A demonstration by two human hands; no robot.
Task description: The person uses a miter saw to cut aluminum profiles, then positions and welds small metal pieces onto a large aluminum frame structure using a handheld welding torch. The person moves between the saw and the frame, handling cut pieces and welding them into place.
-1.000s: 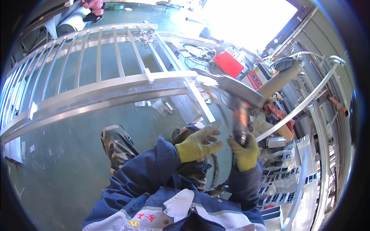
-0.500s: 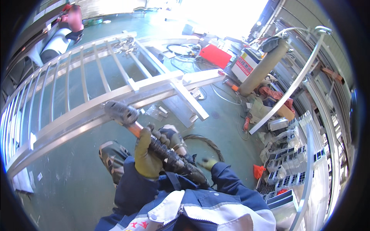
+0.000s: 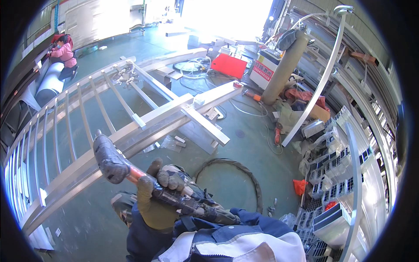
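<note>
My left hand (image 3: pixel 157 194), in an olive work glove, is wrapped around a welding torch (image 3: pixel 110 159). The torch has a bulky dark taped head, an orange-red section above my fingers and a thick cable running back toward my body. Its head overlaps the near rail of a silver metal railing (image 3: pixel 74 174) with many parallel bars; whether they touch, I cannot tell. Of my right arm only the dark blue sleeve (image 3: pixel 264 223) shows, and that hand is out of sight. Below the torch appear my legs in camouflage trousers (image 3: pixel 122 205).
A dark hose (image 3: pixel 253 177) loops over the green floor. Farther off are a red panel (image 3: pixel 228 65), a white machine (image 3: pixel 264 69) and a gas cylinder (image 3: pixel 286 67). Stacked metal profiles (image 3: pixel 334 227) line the right. A person in pink (image 3: pixel 66 54) crouches far left.
The torch head has swung left and lower in the picture, its tip now pointing more upward. My right hand, visible earlier near the hose, has dropped from sight. The whole view has shifted.
</note>
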